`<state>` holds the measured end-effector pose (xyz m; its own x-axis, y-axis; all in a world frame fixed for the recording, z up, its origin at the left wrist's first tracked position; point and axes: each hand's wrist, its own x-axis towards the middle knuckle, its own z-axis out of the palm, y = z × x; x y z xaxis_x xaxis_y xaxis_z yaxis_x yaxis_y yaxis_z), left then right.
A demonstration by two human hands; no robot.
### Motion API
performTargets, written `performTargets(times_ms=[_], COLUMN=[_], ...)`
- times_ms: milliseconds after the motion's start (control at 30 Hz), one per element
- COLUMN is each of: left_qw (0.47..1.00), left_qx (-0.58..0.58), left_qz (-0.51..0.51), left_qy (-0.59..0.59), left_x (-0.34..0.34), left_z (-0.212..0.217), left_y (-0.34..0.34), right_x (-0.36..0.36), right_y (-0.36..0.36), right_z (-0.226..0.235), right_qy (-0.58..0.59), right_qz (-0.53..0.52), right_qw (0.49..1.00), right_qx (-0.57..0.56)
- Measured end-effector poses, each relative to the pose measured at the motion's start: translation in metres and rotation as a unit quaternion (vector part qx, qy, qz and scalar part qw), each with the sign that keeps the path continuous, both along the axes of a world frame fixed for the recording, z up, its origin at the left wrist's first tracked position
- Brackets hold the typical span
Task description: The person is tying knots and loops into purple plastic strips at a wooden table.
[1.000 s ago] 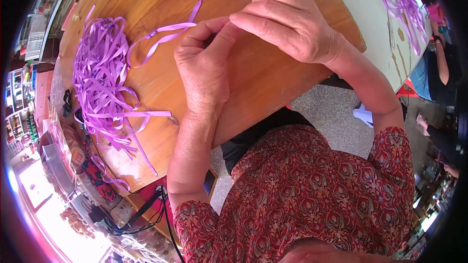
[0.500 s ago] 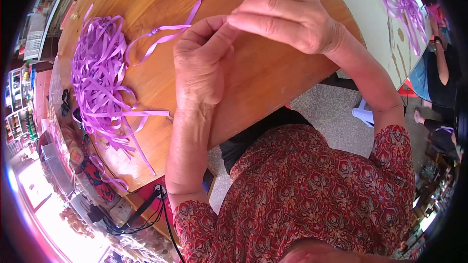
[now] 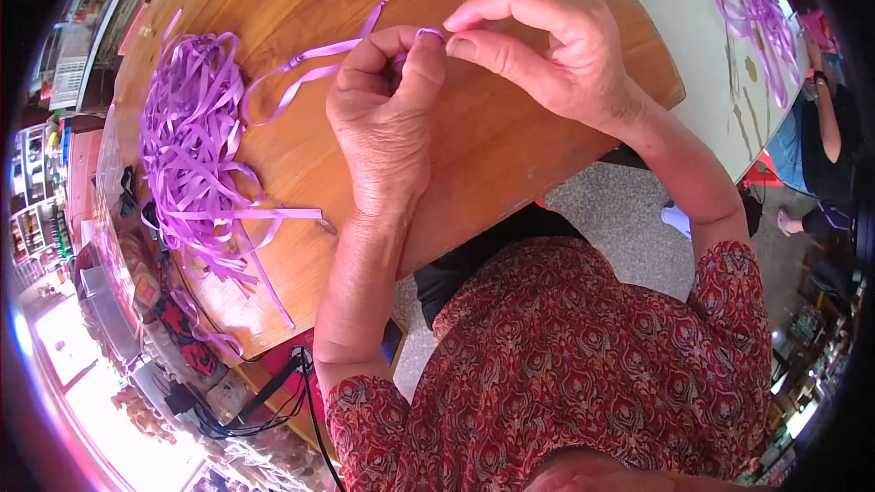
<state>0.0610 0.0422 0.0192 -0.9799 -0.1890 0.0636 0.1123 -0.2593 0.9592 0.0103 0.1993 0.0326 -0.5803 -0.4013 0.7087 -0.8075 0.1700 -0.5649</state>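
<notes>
While my left hand [image 3: 387,118] pinches the purple ribbon [image 3: 314,68] at its near end, the strip trails leftward over the tabletop [image 3: 510,155], and my right hand [image 3: 547,50] fingers nip the small loop [image 3: 428,34] between us.

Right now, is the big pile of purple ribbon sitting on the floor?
No, the ribbon pile lies on the wooden table, left of the left hand.

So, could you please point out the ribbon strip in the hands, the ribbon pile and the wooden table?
ribbon strip [image 3: 310,59], head view, on its flat middle stretch.
ribbon pile [image 3: 187,155], head view, on the tangle's centre.
wooden table [image 3: 510,155], head view, on bare top.
</notes>
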Motion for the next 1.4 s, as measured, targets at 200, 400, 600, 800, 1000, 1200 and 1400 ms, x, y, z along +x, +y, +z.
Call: performTargets(times_ms=[200, 400, 600, 800, 1000, 1200, 1400], left_qw=[1.0, 0.998, 0.971, 0.966, 0.96, 0.953, 0.945], left_qx=[-0.015, 0.055, 0.206, 0.221, 0.251, 0.272, 0.294], left_qz=[0.0, -0.024, -0.116, -0.135, -0.123, -0.129, -0.139], left_qy=[0.022, -0.009, -0.027, -0.006, -0.017, -0.039, -0.045], left_x=[0.002, 0.003, 0.002, 0.0, 0.002, 0.002, 0.0], left_z=[0.002, 0.0, 0.002, -0.005, -0.002, -0.002, -0.001], left_y=[0.001, -0.001, -0.003, -0.007, -0.004, -0.004, -0.005], right_x=[0.001, 0.004, -0.002, 0.0, 0.009, 0.01, 0.01], right_y=[-0.005, -0.005, -0.003, -0.001, -0.007, -0.009, -0.009], right_z=[-0.001, 0.005, -0.004, -0.003, 0.004, -0.002, -0.003], right_qy=[-0.081, -0.333, -0.507, -0.51, -0.375, -0.229, -0.133], right_qz=[0.017, 0.059, 0.201, 0.223, 0.142, 0.095, 0.074], right_qw=[0.997, 0.939, 0.815, 0.805, 0.905, 0.961, 0.985], right_qx=[-0.014, -0.058, -0.197, -0.203, -0.143, -0.123, -0.077])
